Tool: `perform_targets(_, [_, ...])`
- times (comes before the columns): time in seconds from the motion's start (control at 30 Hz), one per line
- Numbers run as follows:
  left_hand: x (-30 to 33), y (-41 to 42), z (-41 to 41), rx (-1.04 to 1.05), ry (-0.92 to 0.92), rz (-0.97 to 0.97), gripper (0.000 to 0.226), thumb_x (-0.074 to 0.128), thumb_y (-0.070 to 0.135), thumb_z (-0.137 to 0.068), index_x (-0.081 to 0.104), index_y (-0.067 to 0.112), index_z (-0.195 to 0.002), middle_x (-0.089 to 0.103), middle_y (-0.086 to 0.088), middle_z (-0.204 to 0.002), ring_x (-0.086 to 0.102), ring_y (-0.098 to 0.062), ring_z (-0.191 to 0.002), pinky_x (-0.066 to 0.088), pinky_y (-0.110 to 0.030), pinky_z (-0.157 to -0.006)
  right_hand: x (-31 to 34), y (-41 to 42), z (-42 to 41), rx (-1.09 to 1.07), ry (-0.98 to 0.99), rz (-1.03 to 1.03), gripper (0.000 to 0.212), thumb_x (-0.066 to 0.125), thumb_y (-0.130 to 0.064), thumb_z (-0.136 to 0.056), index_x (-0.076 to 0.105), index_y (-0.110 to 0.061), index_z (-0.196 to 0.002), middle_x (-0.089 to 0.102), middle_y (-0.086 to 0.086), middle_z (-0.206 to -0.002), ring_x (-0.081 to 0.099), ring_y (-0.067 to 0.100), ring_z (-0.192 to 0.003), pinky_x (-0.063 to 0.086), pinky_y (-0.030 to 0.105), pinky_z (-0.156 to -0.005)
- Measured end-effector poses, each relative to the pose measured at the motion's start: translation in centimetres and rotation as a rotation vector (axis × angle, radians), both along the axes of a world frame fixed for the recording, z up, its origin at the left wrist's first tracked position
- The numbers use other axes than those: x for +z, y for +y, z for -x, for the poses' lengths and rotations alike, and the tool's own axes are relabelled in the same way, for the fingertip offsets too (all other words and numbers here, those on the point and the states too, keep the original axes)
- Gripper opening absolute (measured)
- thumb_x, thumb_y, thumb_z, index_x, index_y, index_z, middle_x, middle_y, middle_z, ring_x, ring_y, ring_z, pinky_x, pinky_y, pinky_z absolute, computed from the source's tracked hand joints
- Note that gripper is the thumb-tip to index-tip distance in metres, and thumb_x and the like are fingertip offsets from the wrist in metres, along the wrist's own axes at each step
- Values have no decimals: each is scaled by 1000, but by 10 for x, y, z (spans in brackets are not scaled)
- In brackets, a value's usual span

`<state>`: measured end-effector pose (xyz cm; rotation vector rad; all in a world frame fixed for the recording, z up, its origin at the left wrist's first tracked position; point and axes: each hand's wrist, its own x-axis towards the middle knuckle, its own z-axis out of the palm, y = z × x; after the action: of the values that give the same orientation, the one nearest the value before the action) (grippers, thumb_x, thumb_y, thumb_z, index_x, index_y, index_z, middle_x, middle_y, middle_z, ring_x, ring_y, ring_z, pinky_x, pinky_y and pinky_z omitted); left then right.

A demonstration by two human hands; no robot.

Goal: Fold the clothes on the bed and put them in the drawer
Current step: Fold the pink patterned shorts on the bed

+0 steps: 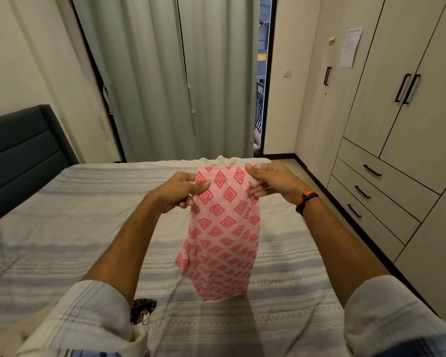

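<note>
Drawers (386, 186), three stacked under the wardrobe doors on the right, are all closed, so their contents cannot be seen. Over the striped bed (62, 228), the left hand (180, 193) and right hand (271, 180) each pinch a top corner of a pink diamond-patterned garment (224, 228), which hangs down between them above the bedspread.

**Both arms raised, both hands pinching**

Both forearms reach forward and up from rolled pale striped sleeves, bare from about the elbow. The left hand (180, 191) has its fingers curled, thumb laid over the front of the pink patterned cloth (224, 228) at its upper left edge. The right hand (271, 180) pinches the upper right edge, thumb below, fingers on top; its fingertips seem partly hidden. A dark and orange band circles the right wrist.
</note>
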<state>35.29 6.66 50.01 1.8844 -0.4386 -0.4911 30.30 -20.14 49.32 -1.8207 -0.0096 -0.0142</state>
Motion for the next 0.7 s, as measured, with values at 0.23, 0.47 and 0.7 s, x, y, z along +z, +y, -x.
perform_targets(0.23, [-8, -7, -24, 61, 17, -39, 22, 60, 24, -96, 69, 5, -103, 76, -11, -94, 72, -22, -69, 54, -22, -49, -10, 1, -31, -8, 9, 5, 39, 63, -42, -92, 74, -7, -105, 77, 13, -91, 75, 21, -76, 62, 31, -72])
perform_targets(0.47, [-52, -38, -85, 292, -121, -219, 17, 64, 28, -93, 69, 14, -102, 73, -6, -96, 73, -21, -81, 61, -43, -77, -53, -3, -102, -141, 78, 114, 38, 60, -35, -97, 72, 1, -104, 75, 18, -100, 73, 30, -90, 61, 42, -83])
perform_targets(0.7, [-24, -64, -141, 362, -343, -128, 23, 63, 30, -94, 66, 14, -110, 70, 0, -101, 65, -18, -89, 53, -33, -76, -24, -19, -157, -228, -144, 202, 34, 60, -37, -97, 72, -5, -94, 74, 10, -90, 71, 25, -86, 57, 51, -85])
